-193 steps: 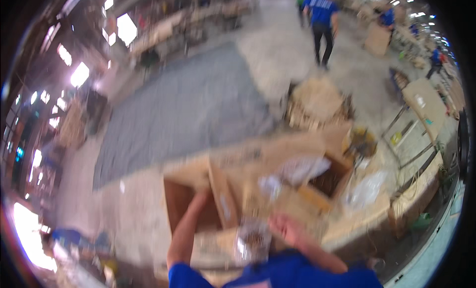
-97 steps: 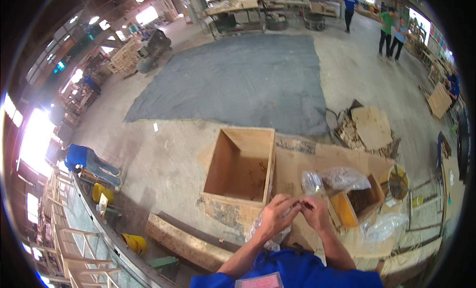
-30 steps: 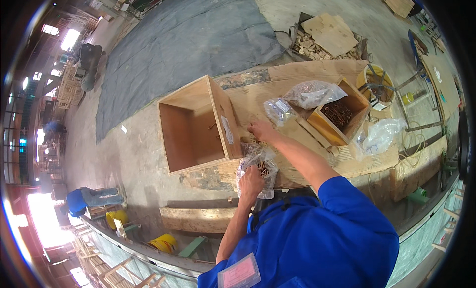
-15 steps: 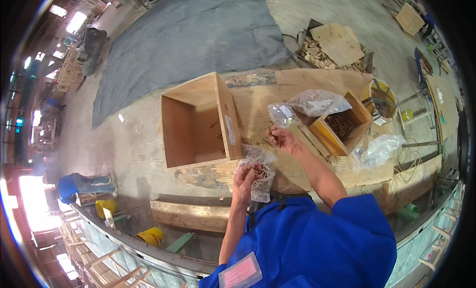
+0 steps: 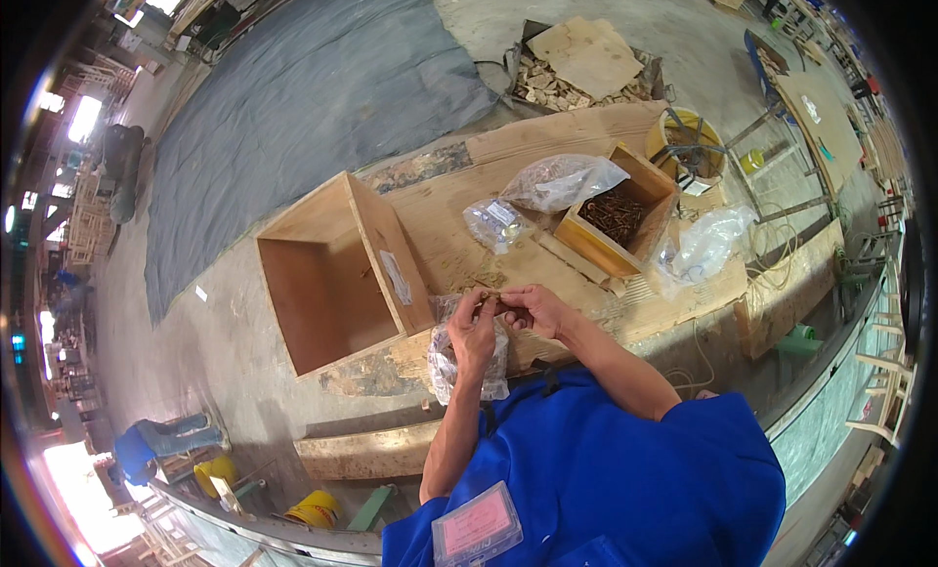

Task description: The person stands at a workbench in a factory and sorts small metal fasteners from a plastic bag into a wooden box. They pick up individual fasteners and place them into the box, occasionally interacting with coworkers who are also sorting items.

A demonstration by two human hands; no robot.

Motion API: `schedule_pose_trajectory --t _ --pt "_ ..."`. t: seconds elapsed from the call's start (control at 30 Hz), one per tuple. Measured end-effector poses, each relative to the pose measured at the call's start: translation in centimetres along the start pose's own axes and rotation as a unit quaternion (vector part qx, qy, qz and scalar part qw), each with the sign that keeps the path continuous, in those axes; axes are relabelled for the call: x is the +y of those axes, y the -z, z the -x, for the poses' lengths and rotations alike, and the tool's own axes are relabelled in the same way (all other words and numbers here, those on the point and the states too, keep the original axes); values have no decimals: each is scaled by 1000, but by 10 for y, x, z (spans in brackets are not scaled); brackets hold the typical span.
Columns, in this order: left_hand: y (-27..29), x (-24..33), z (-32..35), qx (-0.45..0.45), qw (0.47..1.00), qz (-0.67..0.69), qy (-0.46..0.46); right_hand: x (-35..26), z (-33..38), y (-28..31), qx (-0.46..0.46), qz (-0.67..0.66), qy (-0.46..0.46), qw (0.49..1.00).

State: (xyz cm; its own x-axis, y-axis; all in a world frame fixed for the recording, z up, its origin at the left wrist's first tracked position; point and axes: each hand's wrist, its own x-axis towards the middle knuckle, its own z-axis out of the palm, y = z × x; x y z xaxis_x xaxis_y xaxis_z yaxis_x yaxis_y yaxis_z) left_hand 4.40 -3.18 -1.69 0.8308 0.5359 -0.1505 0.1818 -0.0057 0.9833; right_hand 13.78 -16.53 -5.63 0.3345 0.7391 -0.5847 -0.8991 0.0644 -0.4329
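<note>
My left hand (image 5: 473, 335) and my right hand (image 5: 535, 310) meet over the workbench, fingertips pinched together around something small and brownish, too small to name. Directly beneath my left hand sits a clear plastic bag (image 5: 445, 372), its contents mostly covered by the hand. Beyond my fingers, a few small brass-coloured pieces (image 5: 486, 280) lie loose on the cardboard-like bench surface (image 5: 440, 215). To the left of my hands an open wooden box (image 5: 327, 284) rests on its side, with a small piece of metal inside.
A smaller wooden box (image 5: 650, 215) full of dark coppery screws (image 5: 612, 216) stands at the right. Around it are plastic bags (image 5: 562, 181), a yellow bucket (image 5: 684, 142) and a crumpled clear bag (image 5: 708, 245). Further off, scrap wood (image 5: 562, 84) fills a bin. Someone bends over at lower left.
My right hand has come left and nearer to meet my left hand, which has lifted from the bag's opening. The whole view has turned and shifted.
</note>
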Motion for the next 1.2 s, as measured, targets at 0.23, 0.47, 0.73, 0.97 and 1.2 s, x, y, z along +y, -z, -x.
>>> schedule_pose_trajectory --t 0.23,0.47,0.73,0.97,1.2 --pt "5 -17 -1 -11 998 -44 -43 4 4 -5 31 -42 -34 998" --pt "1 -1 10 -36 980 -156 -120 14 -1 1 48 -50 -30 997" --pt "17 -6 18 -88 954 -255 -133 22 2 2 -12 -45 -65 997" --pt "53 33 15 -222 970 -91 -49 24 8 8 -130 -109 -73 983" --pt "125 137 -13 -24 906 -369 -206 13 -6 -2 73 245 -36 966"
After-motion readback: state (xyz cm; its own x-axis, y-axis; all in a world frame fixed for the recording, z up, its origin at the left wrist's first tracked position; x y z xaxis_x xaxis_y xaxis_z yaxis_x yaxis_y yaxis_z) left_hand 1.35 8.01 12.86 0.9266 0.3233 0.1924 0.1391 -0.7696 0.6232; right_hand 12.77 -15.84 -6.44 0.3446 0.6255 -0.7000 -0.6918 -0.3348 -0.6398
